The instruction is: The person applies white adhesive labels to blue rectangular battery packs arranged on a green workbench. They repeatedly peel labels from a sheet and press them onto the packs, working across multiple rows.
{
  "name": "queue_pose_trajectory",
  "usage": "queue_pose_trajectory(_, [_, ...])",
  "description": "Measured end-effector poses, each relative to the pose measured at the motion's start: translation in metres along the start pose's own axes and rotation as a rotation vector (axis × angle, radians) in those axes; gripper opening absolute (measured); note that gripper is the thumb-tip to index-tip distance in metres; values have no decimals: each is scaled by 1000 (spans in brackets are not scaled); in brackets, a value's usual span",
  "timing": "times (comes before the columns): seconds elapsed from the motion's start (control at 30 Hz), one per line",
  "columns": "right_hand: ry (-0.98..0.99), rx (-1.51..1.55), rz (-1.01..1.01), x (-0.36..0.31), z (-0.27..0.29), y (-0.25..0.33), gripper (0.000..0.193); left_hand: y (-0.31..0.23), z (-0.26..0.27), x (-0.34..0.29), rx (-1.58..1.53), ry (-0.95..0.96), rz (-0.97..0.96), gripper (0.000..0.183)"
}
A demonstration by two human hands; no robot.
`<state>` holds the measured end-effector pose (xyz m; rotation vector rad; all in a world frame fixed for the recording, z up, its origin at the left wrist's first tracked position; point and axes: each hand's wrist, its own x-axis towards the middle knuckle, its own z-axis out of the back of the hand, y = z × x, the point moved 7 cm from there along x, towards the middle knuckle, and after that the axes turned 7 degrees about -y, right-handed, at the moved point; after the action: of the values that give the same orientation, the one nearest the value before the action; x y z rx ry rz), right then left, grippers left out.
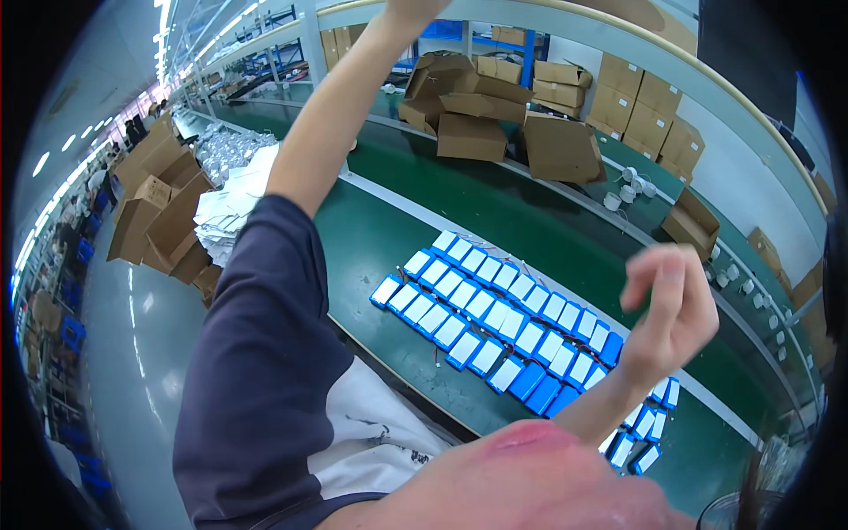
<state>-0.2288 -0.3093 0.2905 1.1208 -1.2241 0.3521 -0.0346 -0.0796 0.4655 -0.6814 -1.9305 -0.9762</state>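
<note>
My left arm reaches up and away, and my left hand (413, 7) is cut off by the top edge, so its fingers are hidden. Over the right part of the bench hovers my right hand (676, 309), its fingers loosely curled in and nothing visible in them. Below and beside it, blue battery packs (481, 303) lie in slanting rows, most with a white rectangle on top and thin dark and red wires between the rows. A few plain blue packs (535, 389) near the front show no white. My right forearm covers part of the rows.
The packs lie on a green bench (371, 238) with a pale strip behind them. A pile of white sheets (231, 208) sits at left, near open cartons (168, 208). Beyond are more cartons (473, 115), white coiled parts (629, 187) and a curved rail (609, 26).
</note>
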Motion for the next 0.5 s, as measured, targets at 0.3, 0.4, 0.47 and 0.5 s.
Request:
queue_pose_trajectory(0.3, [-46, 609, -429, 3, -7, -52, 66, -195, 115, -85, -682, 510, 1, 24])
queue_pose_trajectory(0.4, [-352, 461, -443, -3, 9, -67, 60, -204, 107, -119, -940, 600, -40, 22])
queue_pose_trajectory(0.47, [-126, 371, -494, -15, 13, -86, 47, -183, 90, -124, -1165, 634, 350, 51])
queue_pose_trajectory(0.5, [-75, 317, -486, -26, 12, -92, 36, -167, 79, -158, -1208, 619, 386, 73])
